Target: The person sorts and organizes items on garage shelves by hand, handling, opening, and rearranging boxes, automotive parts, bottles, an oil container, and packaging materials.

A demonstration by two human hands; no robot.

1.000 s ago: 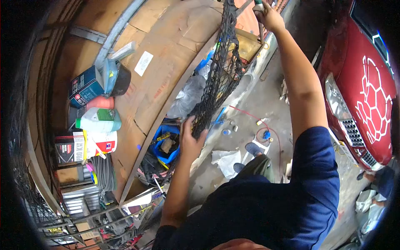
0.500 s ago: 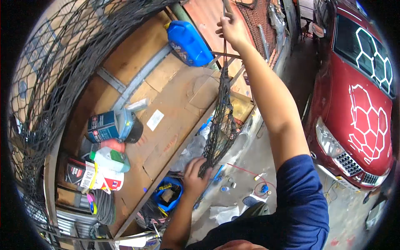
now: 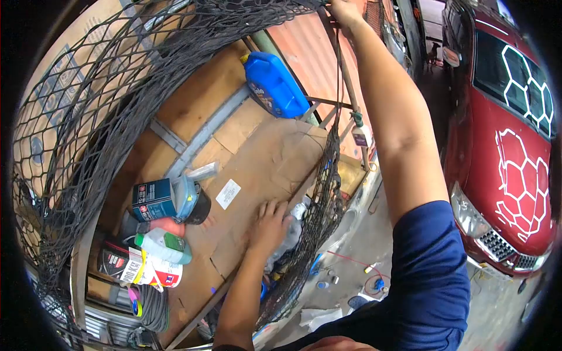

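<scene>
A black net (image 3: 126, 70) hangs across the upper left and down beside a brown cardboard-covered shelf (image 3: 246, 158). My left hand (image 3: 272, 225) lies with fingers spread at the shelf's front edge, next to a clear plastic bag (image 3: 287, 240), and holds nothing. High up at the top of the view, my right hand (image 3: 344, 13) is raised beside the net's upper edge and a metal post. Its fingertips are partly cut off by the frame, so what they hold is unclear.
On the shelf are a blue jug (image 3: 274, 85), a blue box (image 3: 153, 199), a green-capped bottle (image 3: 164, 245), a white-red tub (image 3: 161, 272) and coiled hose (image 3: 153, 307). A small bottle (image 3: 361, 134) hangs by the post. A red car (image 3: 506, 152) stands right.
My left hand has left the net and moved up to the shelf's edge. My right hand has risen toward the top of the frame, and the net's side part is spread wider.
</scene>
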